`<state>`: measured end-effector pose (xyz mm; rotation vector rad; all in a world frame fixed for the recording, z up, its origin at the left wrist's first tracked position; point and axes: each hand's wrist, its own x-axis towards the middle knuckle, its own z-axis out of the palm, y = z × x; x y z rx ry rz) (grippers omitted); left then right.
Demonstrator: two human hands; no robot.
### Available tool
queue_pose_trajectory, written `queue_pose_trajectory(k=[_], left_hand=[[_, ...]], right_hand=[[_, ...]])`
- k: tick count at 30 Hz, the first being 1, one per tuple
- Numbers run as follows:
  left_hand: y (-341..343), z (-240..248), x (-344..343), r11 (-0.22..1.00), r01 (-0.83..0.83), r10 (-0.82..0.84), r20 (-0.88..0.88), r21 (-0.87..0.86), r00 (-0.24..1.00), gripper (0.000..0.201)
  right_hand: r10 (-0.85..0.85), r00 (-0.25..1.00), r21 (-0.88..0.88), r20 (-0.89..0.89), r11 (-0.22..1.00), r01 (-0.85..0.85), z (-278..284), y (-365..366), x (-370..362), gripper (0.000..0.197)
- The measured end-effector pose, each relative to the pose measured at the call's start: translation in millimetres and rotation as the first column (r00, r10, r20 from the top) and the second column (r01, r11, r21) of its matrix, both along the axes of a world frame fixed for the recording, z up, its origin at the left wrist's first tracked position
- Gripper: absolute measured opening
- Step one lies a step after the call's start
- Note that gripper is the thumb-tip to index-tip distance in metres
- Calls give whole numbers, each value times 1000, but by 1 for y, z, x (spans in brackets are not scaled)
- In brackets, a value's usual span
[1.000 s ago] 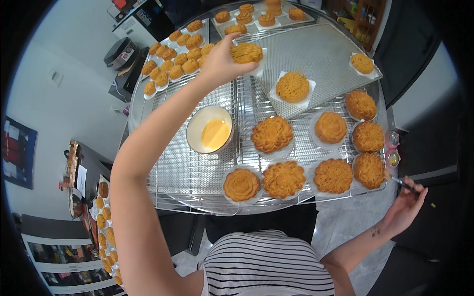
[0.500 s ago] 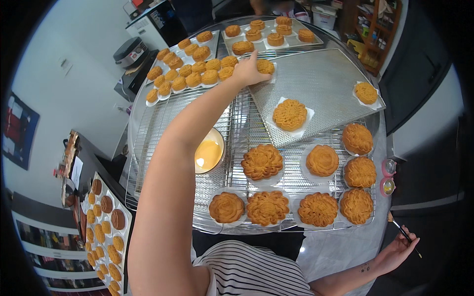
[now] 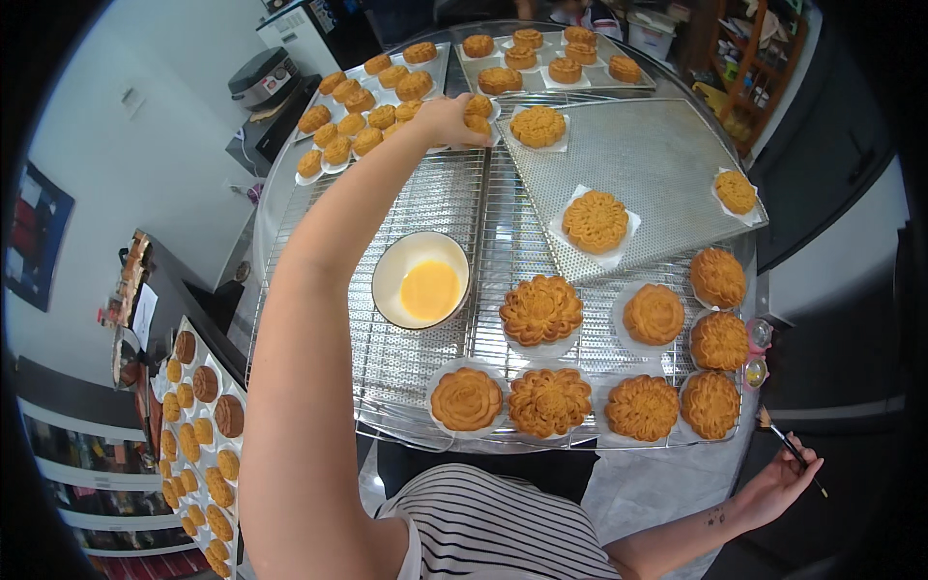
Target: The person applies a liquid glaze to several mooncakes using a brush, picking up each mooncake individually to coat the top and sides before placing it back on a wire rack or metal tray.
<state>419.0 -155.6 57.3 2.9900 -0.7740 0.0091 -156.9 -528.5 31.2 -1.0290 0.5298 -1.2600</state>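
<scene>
My left hand [image 3: 450, 122] reaches across to the far rows of small golden mooncakes. Its thumb and fingers close around a mooncake [image 3: 477, 127] at the right end, with another mooncake [image 3: 478, 105] just behind; some fingertips are hidden. A flower-shaped mooncake [image 3: 537, 127] sits on white paper to the right of this hand, on the perforated tray [image 3: 667, 145]. Down at the lower right, away from the table, my right hand [image 3: 781, 486] grips a thin dark-handled brush [image 3: 795, 451], bristles upward.
A bowl [image 3: 394, 280] of yellow liquid stands on the wire rack [image 3: 387, 377]. Large patterned mooncakes [image 3: 549, 401] line its near and right side. Loaded trays [image 3: 604, 48] stand along the far edge, and another mooncake tray [image 3: 208, 464] is at the left. A rice cooker [image 3: 263, 79] sits beyond.
My left hand has left the flower-shaped mooncake on the perforated tray and moved left to the rows of small ones. The view has shifted slightly. My right hand still holds the brush.
</scene>
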Motion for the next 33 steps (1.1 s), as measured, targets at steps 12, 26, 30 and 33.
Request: queue_pose_trajectory(k=[12,26,30,33], left_hand=[[21,7,-29,952,129,-112,77,-277,991,100],[191,50,-248,813,-159,72,-173,-561,982,87],[193,18,-319,880,-182,124,-157,-439,980,93],[181,2,-359,846,-187,144,-125,-499,982,96]], right_hand=[[55,998,-71,15,996,-54,26,34,16,34],[434,724,-514,-536,513,-688,89,214,197,34],[321,705,-708,-632,132,-694,74,253,246,33],[152,772,-785,-618,-64,-616,67,266,259,32]])
